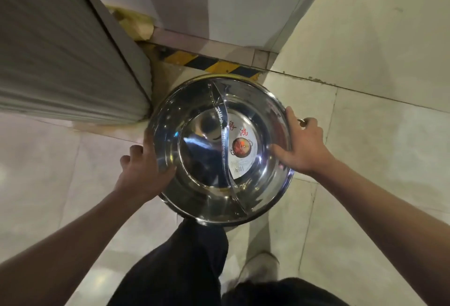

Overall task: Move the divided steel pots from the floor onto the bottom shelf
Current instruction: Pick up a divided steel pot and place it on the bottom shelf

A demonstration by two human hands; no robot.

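Note:
A round shiny divided steel pot [207, 159] fills the middle of the head view, with a curved partition down its centre and a round paper label in its right half. More rims show just under it, so it looks like the top of a stack. My left hand [143, 169] grips the left rim, thumb inside the bowl. My right hand [302, 145] grips the right rim, thumb inside and fingers curled near a small ring handle. No shelf is in sight.
A grey ribbed panel [60, 50] stands at the left, close to the pot. A yellow-and-black striped threshold [214, 63] lies beyond the pot below a white wall. Pale floor tiles [365, 159] spread around; my dark trouser leg [185, 264] and shoe [260, 266] are below.

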